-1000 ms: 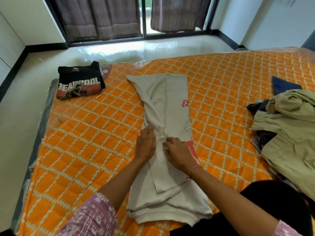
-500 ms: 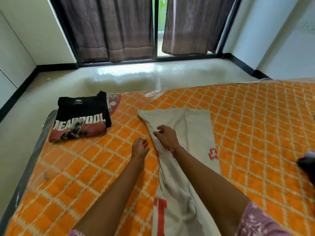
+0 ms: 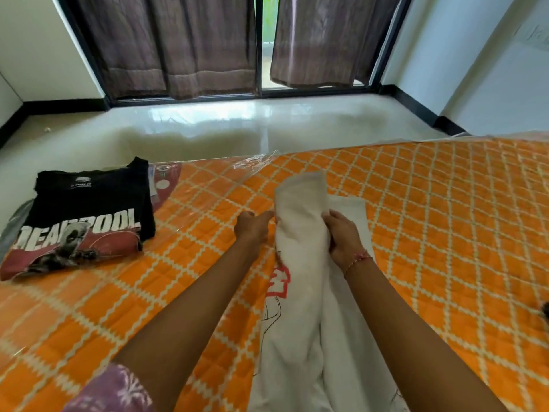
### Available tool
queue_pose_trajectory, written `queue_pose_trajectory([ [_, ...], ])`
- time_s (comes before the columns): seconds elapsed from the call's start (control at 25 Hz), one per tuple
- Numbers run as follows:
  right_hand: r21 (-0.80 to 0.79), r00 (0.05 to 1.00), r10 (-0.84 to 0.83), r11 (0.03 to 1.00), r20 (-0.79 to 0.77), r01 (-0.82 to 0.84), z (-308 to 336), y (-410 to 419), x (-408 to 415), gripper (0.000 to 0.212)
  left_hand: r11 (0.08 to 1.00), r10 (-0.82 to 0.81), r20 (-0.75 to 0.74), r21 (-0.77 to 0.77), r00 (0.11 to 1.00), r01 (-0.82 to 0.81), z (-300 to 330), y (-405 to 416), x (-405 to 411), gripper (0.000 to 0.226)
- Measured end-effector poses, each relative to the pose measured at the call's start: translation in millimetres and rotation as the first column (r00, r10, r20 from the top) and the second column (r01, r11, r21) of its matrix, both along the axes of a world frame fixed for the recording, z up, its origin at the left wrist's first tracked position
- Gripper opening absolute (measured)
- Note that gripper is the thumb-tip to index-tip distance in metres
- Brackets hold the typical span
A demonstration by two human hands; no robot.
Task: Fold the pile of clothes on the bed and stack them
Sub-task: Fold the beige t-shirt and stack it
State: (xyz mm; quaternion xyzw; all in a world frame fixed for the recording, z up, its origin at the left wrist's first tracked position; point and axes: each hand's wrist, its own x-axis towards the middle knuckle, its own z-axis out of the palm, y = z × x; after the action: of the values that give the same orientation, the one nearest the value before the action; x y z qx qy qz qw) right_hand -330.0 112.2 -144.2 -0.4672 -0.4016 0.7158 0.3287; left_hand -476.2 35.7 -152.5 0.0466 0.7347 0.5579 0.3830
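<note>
Beige shirt (image 3: 300, 221): mid-bed (image 3: 445, 233), right of folded black T-shirt (image 3: 86, 215). Far end lifted, gripped by left hand (image 3: 254, 227) and right hand (image 3: 341, 236). Step: lengthwise fold. Next: likely lay it toward the near hem.

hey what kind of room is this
Most likely a bedroom at home: an orange quilted mattress with clothes being folded on it, brown curtains over a glass sliding door, and a bare tiled floor.

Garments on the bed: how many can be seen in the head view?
2. The folded black T-shirt lies at the far left; the white garment is in the middle, held by both hands. Others may lie outside the frame.
</note>
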Motion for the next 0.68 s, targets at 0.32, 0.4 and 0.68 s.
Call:
queue_pose_trajectory([
  [0.32, -0.067, 0.995, 0.097, 0.993, 0.016, -0.096, -2, 36, -1, 0.036, 0.970, -0.238, -0.090, 0.036, 0.967, 0.242, 17, 50, 8, 0.035],
  [0.4, 0.039, 0.992, 0.124, 0.992, -0.032, -0.123, 4, 44, -7, 0.046, 0.983, -0.107, -0.188, 0.130, 0.976, 0.132, 15, 54, 4, 0.028],
  [0.68, -0.028, 0.999, 0.004, 1.000, -0.041, -0.006, -9, 43, -3, 0.054, 0.998, -0.055, -0.204, 0.015, 0.977, 0.059, -10, 44, -2, 0.046],
])
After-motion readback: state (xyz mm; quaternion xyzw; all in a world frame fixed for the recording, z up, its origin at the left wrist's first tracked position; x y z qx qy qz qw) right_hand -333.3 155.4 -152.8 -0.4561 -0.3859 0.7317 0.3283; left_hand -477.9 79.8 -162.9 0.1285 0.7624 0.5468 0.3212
